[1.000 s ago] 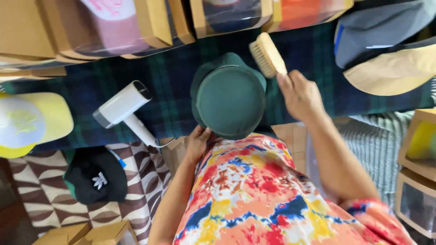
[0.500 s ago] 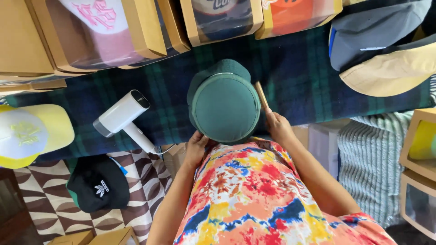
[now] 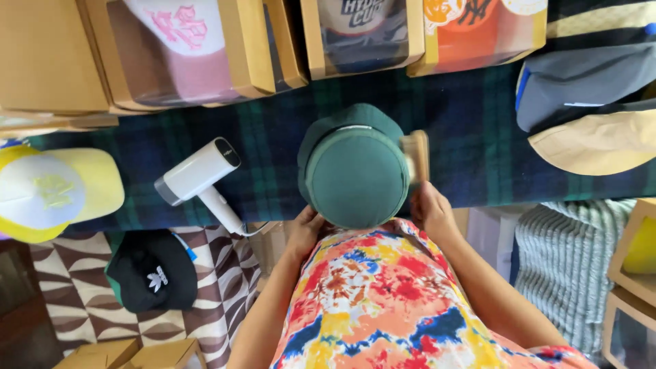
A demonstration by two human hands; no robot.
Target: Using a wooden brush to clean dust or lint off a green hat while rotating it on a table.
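A dark green cap (image 3: 355, 167) sits in front of me over a plaid blue-green cloth (image 3: 273, 147). My left hand (image 3: 305, 229) grips the cap's lower left edge from below. My right hand (image 3: 429, 210) holds a wooden brush (image 3: 415, 156) against the cap's right side; the brush is blurred. My colourful shirt (image 3: 383, 301) hides my lower arms and the cap's near edge.
A white hand-held steamer (image 3: 201, 174) lies left of the cap. A yellow and white cap (image 3: 55, 191) and a black cap (image 3: 154, 270) are at the left. Cardboard boxes (image 3: 242, 44) with caps line the far edge. Grey and tan caps (image 3: 588, 116) lie at the right.
My right hand brought the brush from the cap's upper right down to its right side. The left hand kept its hold on the cap.
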